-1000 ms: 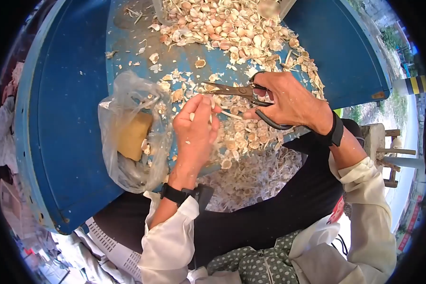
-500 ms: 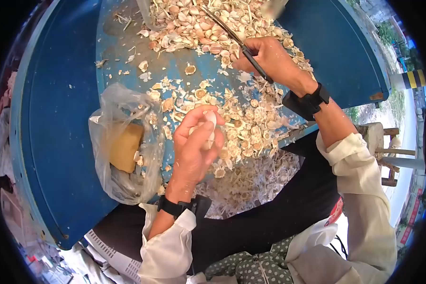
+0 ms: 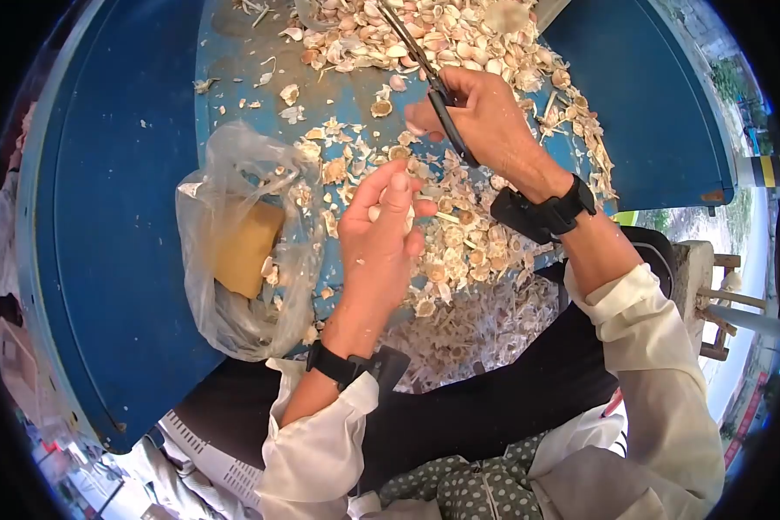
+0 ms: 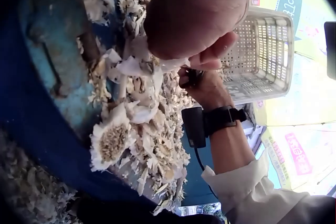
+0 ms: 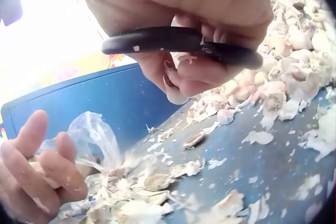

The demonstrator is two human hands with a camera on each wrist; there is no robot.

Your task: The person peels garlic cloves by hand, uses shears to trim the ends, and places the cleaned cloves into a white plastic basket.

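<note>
My left hand [image 3: 378, 234] holds pale garlic [image 3: 374, 213] in its curled fingers, palm side partly up, above the litter of garlic skins. My right hand [image 3: 494, 121] is farther up the blue table, near the heap of cloves. Dark-handled scissors [image 3: 440, 91] are hooked in that hand, their blades pointing away over the heap. In the right wrist view, a clove [image 5: 176, 96] shows at the right fingertips, below the black scissor handle [image 5: 152, 41]. The left wrist view shows the left thumb side close up, with the garlic mostly hidden.
A heap of garlic cloves [image 3: 459, 39] lies at the far side of the blue table [image 3: 130, 217]. Skins and root ends [image 3: 459, 251] cover its near middle. A clear plastic bag [image 3: 204, 295] around a tan block [image 3: 250, 247] sits left. A white basket [image 4: 273, 50] stands beyond.
My right hand with the scissors has drawn away from the left hand toward the heap, and the blades have swung to point away. The left hand stays near its place, still holding garlic.
</note>
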